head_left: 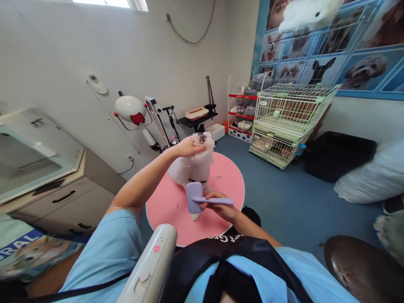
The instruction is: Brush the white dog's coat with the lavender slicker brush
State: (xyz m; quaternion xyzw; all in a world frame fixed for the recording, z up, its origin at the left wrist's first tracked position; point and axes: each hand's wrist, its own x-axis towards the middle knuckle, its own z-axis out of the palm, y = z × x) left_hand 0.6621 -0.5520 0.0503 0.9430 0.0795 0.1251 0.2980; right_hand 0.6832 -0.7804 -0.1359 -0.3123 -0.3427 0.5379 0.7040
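Floor (284,198): blue, ran all the way out to the far wall.
Cages (288,118): two wire ones stacked at the right wall, under the dog posters.
Table (230,181): round and pink, right in front of you, well apart from the cages.
Dryer (148,269): white body with a red button, sat low against your chest, pointing up toward the table.
Dog (192,166): small fluffy white one, stood on the table, head turned away from you.
Left hand (188,147): you had it cupped on the dog's head, fingers wrapped round the muzzle area, so closed on the dog.
Right hand (221,208): you were gripping the brush handle, fingers curled tight round it, just below the dog's body.
Brush (194,197): purple slicker type, its head pressed against the dog's lower fur near the front legs, handle sticking out to the right through your fist.
Shelf (241,111): little red and white rack at the back wall, stuff on it too small to make out.
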